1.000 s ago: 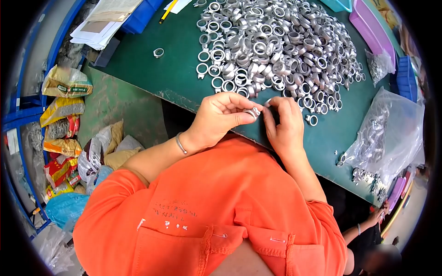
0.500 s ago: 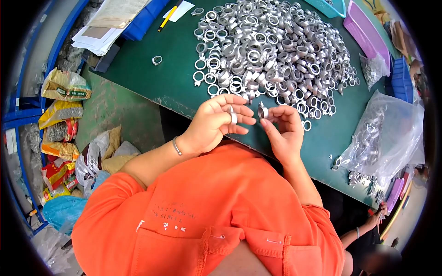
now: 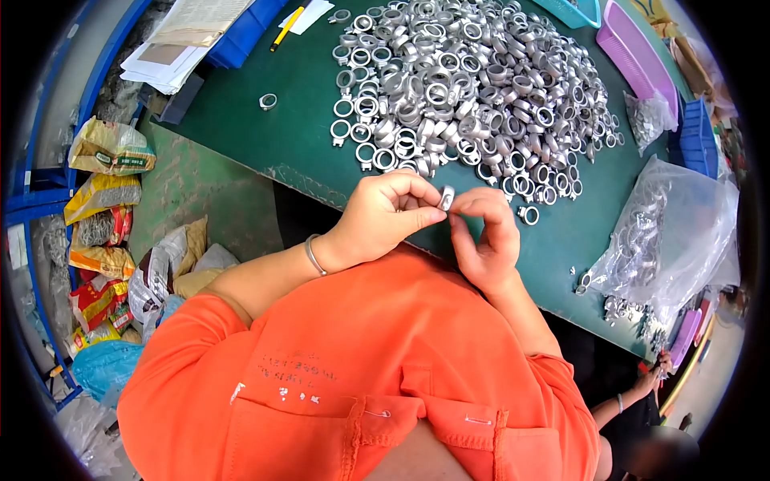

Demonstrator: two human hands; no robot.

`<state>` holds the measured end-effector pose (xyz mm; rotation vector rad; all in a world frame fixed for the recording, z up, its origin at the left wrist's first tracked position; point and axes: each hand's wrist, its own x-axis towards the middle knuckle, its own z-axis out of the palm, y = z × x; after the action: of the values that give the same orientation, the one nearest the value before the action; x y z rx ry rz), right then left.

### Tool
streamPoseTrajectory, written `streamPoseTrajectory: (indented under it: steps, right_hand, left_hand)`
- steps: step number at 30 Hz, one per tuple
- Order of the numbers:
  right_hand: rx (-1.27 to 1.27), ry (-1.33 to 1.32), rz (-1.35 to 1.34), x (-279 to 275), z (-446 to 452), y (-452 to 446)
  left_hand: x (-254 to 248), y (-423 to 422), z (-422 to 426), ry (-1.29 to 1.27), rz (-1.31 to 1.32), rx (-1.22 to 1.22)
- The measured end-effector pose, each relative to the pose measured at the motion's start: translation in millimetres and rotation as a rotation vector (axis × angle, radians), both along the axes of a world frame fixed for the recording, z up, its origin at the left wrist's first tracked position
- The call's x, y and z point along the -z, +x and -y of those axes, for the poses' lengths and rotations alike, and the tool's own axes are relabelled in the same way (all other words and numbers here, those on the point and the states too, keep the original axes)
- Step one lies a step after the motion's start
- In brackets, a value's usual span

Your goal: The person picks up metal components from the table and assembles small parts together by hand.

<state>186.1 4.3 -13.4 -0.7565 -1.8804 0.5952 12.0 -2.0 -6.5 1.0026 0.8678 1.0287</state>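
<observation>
Between my two hands, over the front edge of the green table [image 3: 297, 148], a small silver metal ring [image 3: 447, 198] is held edge-on. The fingertips of my left hand [image 3: 393, 212] pinch it from the left. My right hand [image 3: 489, 236] is closed with thumb and index finger together at its right side; what these fingertips hold is too small to make out. Just beyond my hands lies a big heap of similar silver rings [image 3: 481, 88]. One ring [image 3: 528, 215] lies to the right of my right hand, near the heap's edge.
A lone ring [image 3: 268, 102], a yellow pencil [image 3: 286, 29] and papers [image 3: 188, 40] are at the left. Right are a pink basket [image 3: 638, 56], a clear bag of parts [image 3: 666, 232] and a blue bin [image 3: 698, 140]. Another person's hand [image 3: 659, 370] shows at lower right.
Half a second ago my hands were apart, my left with spread fingers and a ring, my right with another ring. They have come together, with one ring visible between the fingertips.
</observation>
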Motion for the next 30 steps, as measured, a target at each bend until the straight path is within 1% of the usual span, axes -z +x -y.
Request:
streamPoseTrajectory:
  steps: [1,2,4,6,7,9,10,11,12,13,14,16,23,26,28,29,30]
  right_hand:
    - [0.024,-0.143,-0.1,4,3,0]
    - [0.047,-0.285,-0.199,5,5,1]
    - [0.022,-0.612,-0.283,-2,8,-1]
    - [-0.071,-0.766,-0.448,-10,5,-5]
    - [-0.071,-0.769,-0.448,-8,4,-3]
    - [-0.229,-0.829,-0.364,-1,3,4]
    - [-0.229,-0.83,-0.365,-1,4,3]
    - [-0.218,-0.816,-0.483,-1,6,1]
    - [-0.207,-0.798,-0.601,-1,6,0]
    - [-0.214,-0.718,-0.602,3,4,-1]
    - [-0.214,-0.717,-0.601,3,4,-2]
    - [-0.174,-0.686,-0.696,2,5,-5]
    - [-0.182,-0.654,-0.719,8,8,-6]
    - [-0.175,-0.635,-0.713,9,8,-7]
    - [-0.189,-0.628,-0.719,8,8,-9]
    - [-0.203,-0.621,-0.728,8,8,-9]
    - [-0.204,-0.624,-0.728,8,8,-10]
  left_hand:
    - [0,-2,0,0.117,-0.093,-0.017]
    - [-1,-3,0,0.115,-0.093,-0.018]
    - [-4,-6,-1,0.281,-0.24,0.006]
    - [-4,-7,-1,0.304,-0.246,0.009]
    - [-4,-7,-1,0.33,-0.251,0.013]
    - [-1,-8,0,0.276,-0.218,0.021]
    - [0,-8,1,0.224,-0.185,0.028]
    - [-1,-7,1,0.224,-0.185,0.028]
    - [-3,-6,3,0.083,-0.066,-0.004]
    - [-5,-5,3,-0.057,0.053,-0.035]
    - [-7,-6,2,-0.055,0.053,-0.035]
    - [-9,-8,1,-0.094,0.07,0.029]
    - [-2,-4,3,-0.043,0.069,-0.042]
    - [-1,-5,5,-0.012,0.027,-0.072]
    - [-1,-6,6,0.021,-0.069,-0.083]
    - [1,-7,6,0.018,-0.069,-0.085]
    - [3,-8,6,0.064,-0.093,-0.09]
